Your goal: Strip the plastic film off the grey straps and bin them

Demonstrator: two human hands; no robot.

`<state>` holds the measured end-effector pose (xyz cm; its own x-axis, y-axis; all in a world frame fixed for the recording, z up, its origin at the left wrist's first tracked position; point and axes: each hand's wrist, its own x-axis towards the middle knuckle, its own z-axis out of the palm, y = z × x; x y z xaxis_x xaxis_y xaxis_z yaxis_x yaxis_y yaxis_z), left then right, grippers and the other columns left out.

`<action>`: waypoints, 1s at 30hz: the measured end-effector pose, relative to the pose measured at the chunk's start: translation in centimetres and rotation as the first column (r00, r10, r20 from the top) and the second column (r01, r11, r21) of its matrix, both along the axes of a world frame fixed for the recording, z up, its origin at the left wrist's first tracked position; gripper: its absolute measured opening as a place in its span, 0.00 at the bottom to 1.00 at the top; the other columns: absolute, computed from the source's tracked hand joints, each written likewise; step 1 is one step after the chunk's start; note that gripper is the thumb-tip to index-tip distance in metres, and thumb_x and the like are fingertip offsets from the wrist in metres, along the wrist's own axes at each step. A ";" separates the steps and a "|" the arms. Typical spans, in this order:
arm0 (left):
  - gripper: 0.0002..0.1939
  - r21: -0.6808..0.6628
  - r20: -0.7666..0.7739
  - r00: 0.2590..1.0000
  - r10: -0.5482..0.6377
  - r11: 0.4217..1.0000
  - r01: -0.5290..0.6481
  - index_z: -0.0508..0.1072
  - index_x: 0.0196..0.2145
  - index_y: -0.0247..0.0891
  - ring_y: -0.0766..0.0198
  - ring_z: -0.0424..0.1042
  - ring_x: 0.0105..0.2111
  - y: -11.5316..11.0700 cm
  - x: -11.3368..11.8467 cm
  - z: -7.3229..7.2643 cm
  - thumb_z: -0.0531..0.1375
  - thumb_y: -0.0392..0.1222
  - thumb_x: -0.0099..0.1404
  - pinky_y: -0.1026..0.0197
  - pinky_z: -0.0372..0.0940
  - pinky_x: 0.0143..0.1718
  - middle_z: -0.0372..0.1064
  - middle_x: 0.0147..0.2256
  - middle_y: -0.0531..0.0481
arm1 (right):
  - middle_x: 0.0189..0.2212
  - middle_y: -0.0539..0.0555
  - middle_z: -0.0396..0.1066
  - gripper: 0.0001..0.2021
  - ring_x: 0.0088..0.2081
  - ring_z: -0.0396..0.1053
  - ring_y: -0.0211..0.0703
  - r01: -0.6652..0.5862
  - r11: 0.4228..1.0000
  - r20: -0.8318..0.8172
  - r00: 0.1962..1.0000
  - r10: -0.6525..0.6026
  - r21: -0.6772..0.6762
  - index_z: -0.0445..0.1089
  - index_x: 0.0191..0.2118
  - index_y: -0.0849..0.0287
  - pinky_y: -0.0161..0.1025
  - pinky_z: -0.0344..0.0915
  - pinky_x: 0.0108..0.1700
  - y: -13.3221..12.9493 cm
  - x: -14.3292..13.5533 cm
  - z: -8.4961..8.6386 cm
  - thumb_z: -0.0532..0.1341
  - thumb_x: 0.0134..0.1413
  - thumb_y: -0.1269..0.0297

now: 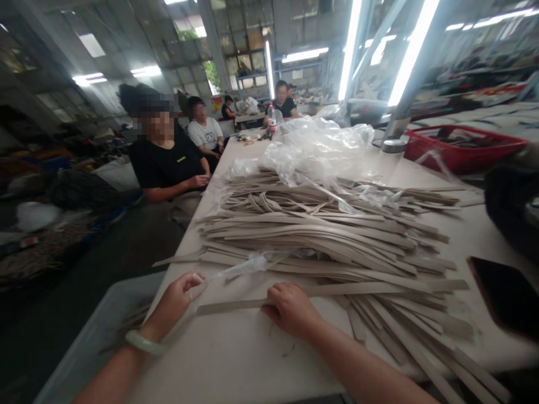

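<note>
My right hand (290, 310) is closed round a flat grey-beige strip (231, 306), whose free end points left across the table. Close to that end, my left hand (179, 300) has its fingers pinched together; a small pale bit shows at the fingertips, too blurred to name. A thin tail of clear plastic film (252, 264) reaches toward those fingertips, and I cannot tell whether they touch it. Just beyond both hands lies a big heap of similar strips (303, 230), some fanned out under and past my right forearm.
Crumpled plastic bags (320, 146) cover the heap's far side. A lidded jar (392, 154), a red basket (463, 146) and a dark phone-like slab (505, 297) are to the right. Below the table's left edge stands a translucent bin (101, 320). A person in black (164, 163) sits at the left.
</note>
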<state>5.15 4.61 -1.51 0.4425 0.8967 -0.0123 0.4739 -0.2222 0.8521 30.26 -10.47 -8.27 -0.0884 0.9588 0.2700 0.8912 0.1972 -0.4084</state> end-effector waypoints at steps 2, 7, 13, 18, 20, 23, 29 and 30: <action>0.13 -0.101 0.061 0.991 0.123 0.988 -0.116 0.69 0.25 0.35 0.58 0.72 0.35 -0.7 -1.6 -0.9 0.65 0.48 0.49 0.58 0.67 0.37 0.72 0.34 0.47 | 0.29 0.52 0.70 0.09 0.32 0.67 0.42 -0.016 1.000 0.003 1.000 0.016 0.002 0.65 0.30 0.58 0.38 0.52 0.32 -0.2 -0.1 0.0 0.59 0.55 0.59; 0.14 -0.136 0.047 0.944 0.326 0.939 -0.317 0.68 0.28 0.35 0.61 0.72 0.26 0.2 -3.9 -1.9 0.63 0.49 0.49 0.59 0.67 0.29 0.72 0.28 0.47 | 0.24 0.50 0.67 0.10 0.26 0.63 0.38 -0.117 0.991 -0.007 0.993 0.117 0.069 0.61 0.25 0.57 0.37 0.49 0.28 -1.1 -0.2 -0.2 0.57 0.56 0.63; 0.03 -0.010 0.085 0.861 0.501 0.865 -0.502 0.70 0.23 0.37 0.65 0.67 0.23 2.4 -9.5 1.0 0.62 0.36 0.47 0.67 0.61 0.26 0.68 0.21 0.53 | 0.20 0.48 0.66 0.04 0.22 0.65 0.37 0.042 0.936 -0.350 0.932 0.089 0.349 0.65 0.33 0.57 0.34 0.58 0.26 -1.8 0.2 -0.1 0.56 0.59 0.67; 0.01 -0.514 0.192 0.751 0.631 0.717 -0.471 0.71 0.23 0.32 0.65 0.69 0.21 1.9 -11.9 2.0 0.61 0.32 0.50 0.66 0.64 0.24 0.70 0.22 0.47 | 0.32 0.55 0.73 0.08 0.30 0.71 0.41 0.184 0.968 -0.516 0.854 -0.071 0.171 0.66 0.44 0.57 0.37 0.66 0.34 0.1 -2.0 2.3 0.53 0.61 0.65; 0.02 -0.613 0.213 0.764 0.609 0.692 -0.380 0.72 0.24 0.31 0.63 0.71 0.23 1.3 -11.2 1.7 0.62 0.32 0.51 0.64 0.66 0.26 0.72 0.24 0.43 | 0.31 0.55 0.71 0.08 0.29 0.68 0.42 0.143 0.985 -0.513 0.855 -0.072 0.100 0.66 0.41 0.57 0.37 0.64 0.33 1.0 -4.0 3.2 0.53 0.61 0.62; 0.03 -0.708 0.302 0.757 0.580 0.668 -0.229 0.71 0.23 0.32 0.65 0.69 0.19 0.0 -9.1 1.0 0.62 0.32 0.52 0.65 0.65 0.22 0.69 0.21 0.46 | 0.23 0.50 0.63 0.09 0.24 0.60 0.39 0.118 0.993 -0.551 0.829 -0.096 0.004 0.65 0.37 0.57 0.35 0.58 0.27 2.1 -7.5 4.3 0.57 0.57 0.57; 0.04 -0.721 0.468 0.623 0.627 0.678 -0.141 0.71 0.26 0.31 0.70 0.66 0.17 -0.9 -5.6 -0.1 0.62 0.28 0.51 0.69 0.59 0.18 0.67 0.20 0.52 | 0.17 0.43 0.51 0.15 0.20 0.49 0.34 -0.086 0.947 -0.710 0.684 -0.169 -0.308 0.69 0.35 0.59 0.33 0.46 0.22 4.3 -10.8 4.3 0.61 0.51 0.52; 0.04 -0.719 0.482 0.592 0.646 0.677 -0.154 0.70 0.25 0.31 0.70 0.65 0.17 -0.6 -5.3 -0.2 0.61 0.27 0.51 0.70 0.58 0.18 0.67 0.19 0.52 | 0.16 0.43 0.50 0.16 0.19 0.48 0.33 -0.122 0.931 -0.747 0.636 -0.193 -0.344 0.69 0.34 0.60 0.33 0.45 0.21 4.4 -10.7 4.0 0.61 0.52 0.50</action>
<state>-0.15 4.00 -1.73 0.1335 0.8890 -0.4380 -0.3591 0.4554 0.8147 19.53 -6.02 -4.22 0.0323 0.9934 -0.1102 0.2313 -0.1147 -0.9661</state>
